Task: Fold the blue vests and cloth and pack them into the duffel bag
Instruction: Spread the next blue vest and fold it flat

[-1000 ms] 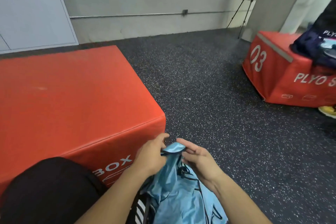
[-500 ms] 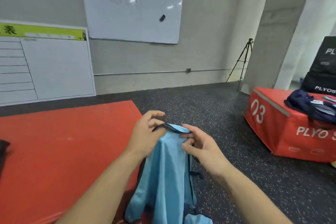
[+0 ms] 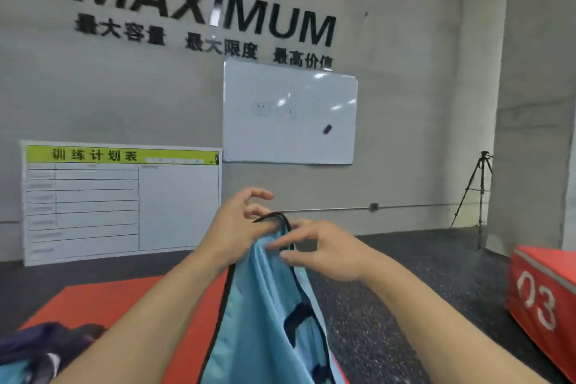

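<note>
A light blue vest [image 3: 265,305] with black trim hangs in front of me, lifted by its top edge. My left hand [image 3: 237,224] pinches that black-trimmed edge from the left, with its upper fingers spread. Just to the right, the fingers of my right hand [image 3: 324,249] pinch the cloth below the trim. The vest's lower part runs out of the frame at the bottom. At the bottom left corner lies a dark navy and blue bundle of fabric [image 3: 40,352]; whether it is the duffel bag I cannot tell.
A red plyo box [image 3: 109,302] lies under my left arm. Another red box marked 03 [image 3: 542,290] stands at the right on the speckled dark floor [image 3: 405,305]. A tripod [image 3: 480,193] stands by the far wall, which carries whiteboards.
Both hands have raised the vest from low by the box to chest height, and my view has tilted up toward the wall. The dark bag on the left has dropped out of sight.
</note>
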The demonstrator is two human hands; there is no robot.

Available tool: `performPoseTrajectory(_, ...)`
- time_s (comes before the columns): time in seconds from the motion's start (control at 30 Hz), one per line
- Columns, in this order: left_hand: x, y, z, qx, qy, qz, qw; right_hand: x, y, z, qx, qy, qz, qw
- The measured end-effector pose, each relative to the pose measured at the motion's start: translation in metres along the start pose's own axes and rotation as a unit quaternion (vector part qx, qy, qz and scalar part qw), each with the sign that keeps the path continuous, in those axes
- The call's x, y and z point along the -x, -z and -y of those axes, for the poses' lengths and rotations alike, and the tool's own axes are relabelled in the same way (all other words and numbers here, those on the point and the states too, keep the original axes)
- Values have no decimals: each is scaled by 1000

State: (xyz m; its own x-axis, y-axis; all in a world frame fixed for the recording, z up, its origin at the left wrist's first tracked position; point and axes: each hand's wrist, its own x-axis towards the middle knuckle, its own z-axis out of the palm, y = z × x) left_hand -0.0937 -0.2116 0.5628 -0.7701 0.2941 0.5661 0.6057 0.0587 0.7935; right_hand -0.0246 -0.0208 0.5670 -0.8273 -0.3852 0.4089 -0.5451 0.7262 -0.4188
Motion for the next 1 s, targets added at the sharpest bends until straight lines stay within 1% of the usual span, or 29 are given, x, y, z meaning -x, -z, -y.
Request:
performPoseTrajectory(0.03,-3,10,-7,-9,-3,-11,1000,-10,1,11,12,4,-1,1000)
performPoseTrajectory(0.07,-7,20,-12,-21,-7,-21,1000,-19,2,22,49,12,-4,999)
performPoseTrajectory(0.1,-10,28,-17,-38,-11,-32,999,-27,2,32,113,19,-10,993)
performPoseTrajectory(0.17,-16,45,-26,-69,-10,-53,996,-42,-1,52,238,32,-23,971)
performPoseTrajectory(0.2,-19,51,-30,-77,-9,-62,995,-48,-2,61,272,36,-31,961)
performPoseTrajectory(0.27,-23,65,-38,-85,-11,-75,993,-61,-4,73,292,43,-60,953)
performPoseTrajectory(0.37,-26,87,-46,-114,-8,-81,990,-84,1,77,268,26,-88,959)
performPoseTrajectory(0.43,-26,104,-47,-147,6,-64,987,-96,7,76,223,6,-89,971)
performPoseTrajectory(0.5,-19,119,-46,-182,37,-22,982,-105,12,72,153,-11,-96,984)
performPoseTrajectory(0.57,-9,135,-40,-197,68,26,978,-110,18,66,70,-24,-122,990)
performPoseTrajectory(0.63,1,155,-30,-200,88,56,974,-114,23,58,-10,-40,-144,989)
performPoseTrajectory(0.7,9,179,-21,-202,105,77,971,-118,26,51,-60,-54,-156,984)
performPoseTrajectory(0.8,23,206,-12,-233,125,96,960,-125,26,41,-76,-62,-171,980)
performPoseTrajectory(0.9,31,229,-6,-283,123,68,949,-130,30,30,-60,-67,-195,977)
performPoseTrajectory(1.0,35,255,-4,-347,104,45,931,-133,35,20,-19,-73,-214,974)
